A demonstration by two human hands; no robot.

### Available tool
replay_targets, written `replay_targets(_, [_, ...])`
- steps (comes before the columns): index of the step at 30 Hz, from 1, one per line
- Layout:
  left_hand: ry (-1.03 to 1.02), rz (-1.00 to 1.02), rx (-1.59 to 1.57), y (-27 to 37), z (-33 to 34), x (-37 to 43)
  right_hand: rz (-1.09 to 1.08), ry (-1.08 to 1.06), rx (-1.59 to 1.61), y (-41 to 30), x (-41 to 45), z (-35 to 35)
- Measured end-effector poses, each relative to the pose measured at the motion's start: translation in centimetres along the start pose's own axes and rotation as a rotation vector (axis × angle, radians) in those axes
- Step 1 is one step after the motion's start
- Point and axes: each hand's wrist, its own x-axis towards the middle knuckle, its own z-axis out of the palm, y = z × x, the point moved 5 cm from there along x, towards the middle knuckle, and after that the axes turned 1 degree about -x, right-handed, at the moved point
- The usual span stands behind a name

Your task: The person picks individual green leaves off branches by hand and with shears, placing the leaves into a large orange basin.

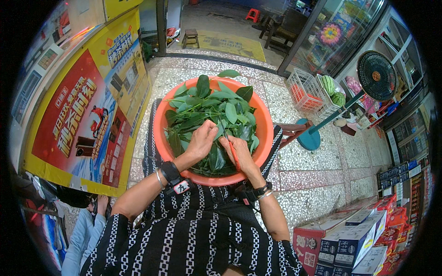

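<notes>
An orange plastic basin (266, 114) full of green leaves (193, 110) on their stalks rests on my lap. Over the middle of the leaves, my left hand (203, 138) pinches a leaf (219, 129) between thumb and fingertips. Close beside it on the right, my right hand (240, 151) is closed around a pair of scissors (234, 153) with orange-red handles. Their dark blades point up and away from me, next to the pinched leaf. Some leaves stick up past the basin's far rim.
A floor fan (376, 76) on a teal base stands to the right, near white plastic crates (304, 91) and watermelons (328, 85). Stacked cartons (348, 241) fill the lower right. A yellow-edged counter (89, 124) is on the left, with another person's legs (83, 234) below.
</notes>
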Motion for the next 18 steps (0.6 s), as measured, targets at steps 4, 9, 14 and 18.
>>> replay_targets(4, [0.031,-0.139,-0.143,-0.9,-0.5,0.0,0.068,0.029,-0.011,0.0,-0.1,-0.5])
replay_targets(9, [0.093,-0.104,-0.058,-1.1,-1.4,0.3,0.037,0.051,0.079,0.5,-0.1,0.3])
replay_targets(14, [0.091,0.003,-0.05,-0.9,-0.4,-0.1,-0.121,0.038,0.034,0.5,-0.2,0.6])
replay_targets(18, [-0.005,-0.054,-0.039,-1.4,0.2,-0.1,-0.149,0.047,0.009,0.5,-0.1,0.5])
